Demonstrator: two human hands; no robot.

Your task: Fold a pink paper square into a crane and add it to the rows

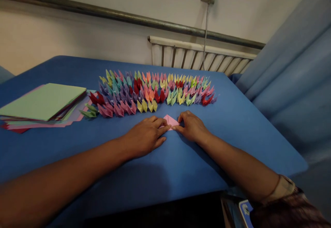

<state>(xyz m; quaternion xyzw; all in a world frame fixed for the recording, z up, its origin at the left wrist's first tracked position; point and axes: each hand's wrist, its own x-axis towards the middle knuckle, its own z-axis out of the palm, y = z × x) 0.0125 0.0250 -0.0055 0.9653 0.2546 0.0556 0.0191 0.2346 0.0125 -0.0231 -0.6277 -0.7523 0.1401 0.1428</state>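
So the folded pink paper (171, 120) is sitting on the blue tabletop (248, 141), just on the near side of a big crowd of paper cranes (152, 90), with only a narrow strip of blue between its top point and the closest row. Toward the person there's way more bare room, all the way down to the near edge, which drops off into dark. The right side is roomy too, with a wide open patch running out to the rounded corner by the blue curtain (292, 76). The left is tighter: a messy stack of paper sheets (43, 102) takes up a chunk there and its right side comes right up near the cranes. The far edge is up against the wall side, by the radiator (193, 45).

Hands: the left hand (146, 136) comes in low and palm down, its fingers (164, 129) bent onto the paper's left side, thumb spread off toward the person. Can't tell if it's pinching or just pressing. The right hand (192, 126) angles in from the other side, wrist bent, index curled, thumb on the lower edge, nearly closed with the paper's right corner between them. Both forearms reach in over the near edge.
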